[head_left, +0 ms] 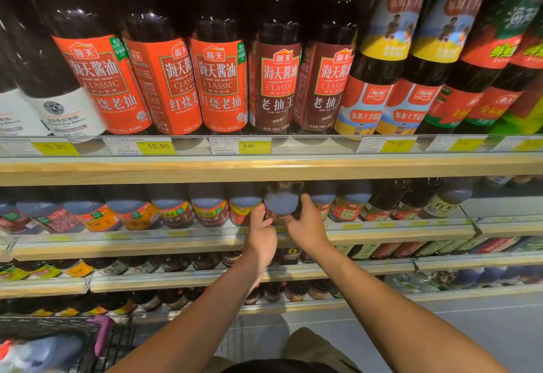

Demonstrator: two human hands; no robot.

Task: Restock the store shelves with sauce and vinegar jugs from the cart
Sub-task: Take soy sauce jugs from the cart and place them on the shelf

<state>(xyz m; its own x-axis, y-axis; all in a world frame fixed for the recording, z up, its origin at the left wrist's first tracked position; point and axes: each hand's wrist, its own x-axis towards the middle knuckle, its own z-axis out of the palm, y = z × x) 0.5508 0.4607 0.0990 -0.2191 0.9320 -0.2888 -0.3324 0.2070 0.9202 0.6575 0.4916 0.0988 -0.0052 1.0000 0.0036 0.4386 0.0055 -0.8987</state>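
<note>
Seating step, judged near its end: I am holding a jug (pixel 281 203) at the front lip of the second shelf (pixel 176 244), at 12 o'clock from my wrists. The left hand (pixel 262 236) is gripping its 9 o'clock flank, thumb raised against the wall. The right hand (pixel 305 226) is curling round the 3 o'clock flank, fingers up on the shoulder. Neighbour jugs are crowding both sides; whether they are touching, I cannot tell. To do this well I am planning an even, two-handed push straight toward 12, base flat on the board, no twist, so that the row is not knocked. Its label is hidden behind my hands, so facing needs checking. The jug appears to be smooth plastic, with a rounded shoulder showing a bluish sheen and dark liquid inside; I judge it heavy and slippery. The shelf edge is pale wood grain under a clear price strip. The wire cart (pixel 58 327) is waiting at 7 o'clock, its contents blurred.
</note>
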